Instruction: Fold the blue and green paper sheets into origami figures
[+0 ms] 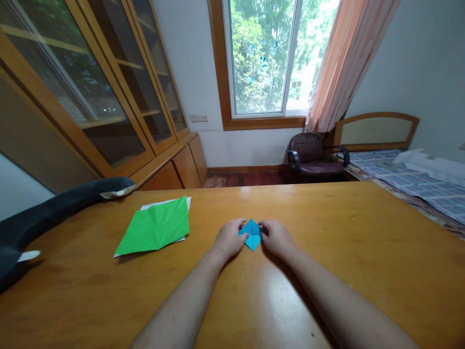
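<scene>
A small folded piece of blue origami paper [253,239] lies on the tabletop, diamond-shaped, with crease lines meeting near its middle. My left hand [230,237] grips its left corner, the thumb resting on top of the paper. At the right corner, my right hand [278,236] pinches the edge with curled fingers. Parts of both side corners are hidden behind the fingers.
Creased green paper [158,225] lies over white sheets on the left of the wooden table [327,291]. A black-and-white plush toy [69,208] stretches along the left edge. Beyond the table stand a chair [314,155], a bed [417,169] and a glass-door cabinet [145,145].
</scene>
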The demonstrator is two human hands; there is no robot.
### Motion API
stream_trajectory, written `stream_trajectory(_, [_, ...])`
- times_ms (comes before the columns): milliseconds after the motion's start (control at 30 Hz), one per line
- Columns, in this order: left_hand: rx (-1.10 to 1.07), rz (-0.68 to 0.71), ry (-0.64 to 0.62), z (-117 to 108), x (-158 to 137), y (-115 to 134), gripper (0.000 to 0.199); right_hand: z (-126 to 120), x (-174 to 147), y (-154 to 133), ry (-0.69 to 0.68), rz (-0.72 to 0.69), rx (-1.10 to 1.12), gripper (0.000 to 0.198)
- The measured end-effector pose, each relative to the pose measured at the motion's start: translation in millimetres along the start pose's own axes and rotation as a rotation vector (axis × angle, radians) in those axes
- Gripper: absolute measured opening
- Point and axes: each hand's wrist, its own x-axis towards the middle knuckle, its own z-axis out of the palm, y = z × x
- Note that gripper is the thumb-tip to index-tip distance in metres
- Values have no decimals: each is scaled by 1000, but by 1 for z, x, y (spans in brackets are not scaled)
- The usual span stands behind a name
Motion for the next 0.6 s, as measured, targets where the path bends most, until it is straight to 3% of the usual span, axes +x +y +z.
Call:
stream_trajectory(167, [-57,8,7,1,1,-1,43,1,1,0,5,-6,2,23])
stream_trajectory(300, [-292,-41,21,7,6,-6,44,5,3,3,37,6,88,20])
stream_trajectory(500, [-833,-122,27,8,11,-6,44,18,9,11,158,82,546,36])
stream_trajectory(600, [-995,-126,61,3,10,-4,43,21,11,13,194,77,818,37])
